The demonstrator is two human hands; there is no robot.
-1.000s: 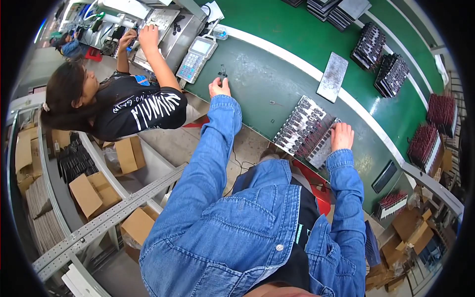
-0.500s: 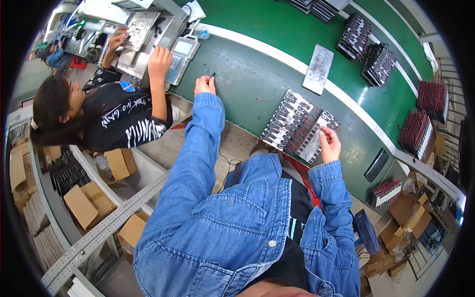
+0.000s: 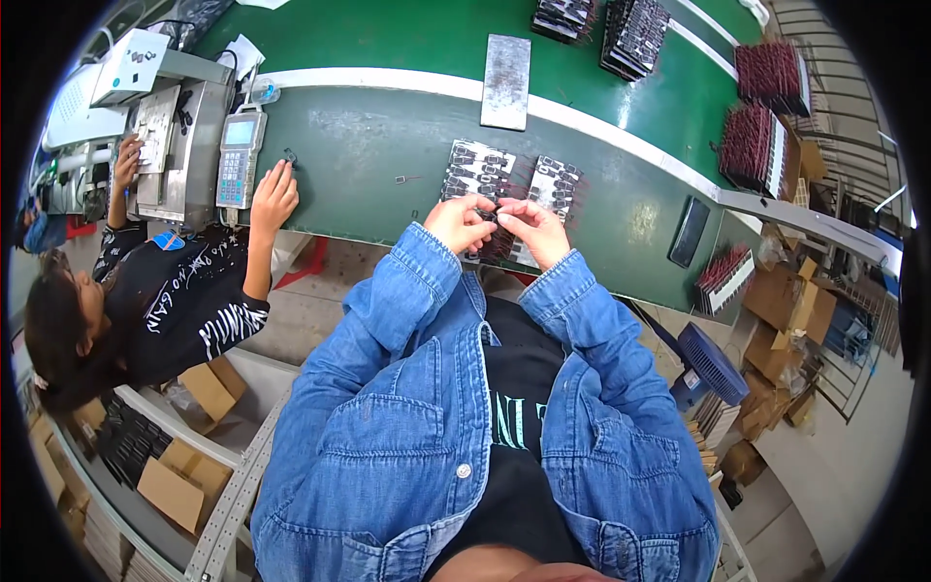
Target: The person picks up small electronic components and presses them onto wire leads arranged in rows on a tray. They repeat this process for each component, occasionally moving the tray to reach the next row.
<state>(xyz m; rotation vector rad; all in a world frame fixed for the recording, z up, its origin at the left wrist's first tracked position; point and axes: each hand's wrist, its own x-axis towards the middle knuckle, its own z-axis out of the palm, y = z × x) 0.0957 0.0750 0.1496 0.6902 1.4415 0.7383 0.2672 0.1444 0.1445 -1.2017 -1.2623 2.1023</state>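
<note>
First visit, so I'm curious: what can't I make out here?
Head view throughout:
Small dark piece between bare left hand and bare right hand: shape too small, partly covered by them.
White rectangular board with black parts: partly hidden by left hand.
Pale screen on grey rectangular keypad unit: contents too small.
Flat green surface: cut off by upper edge.
</note>
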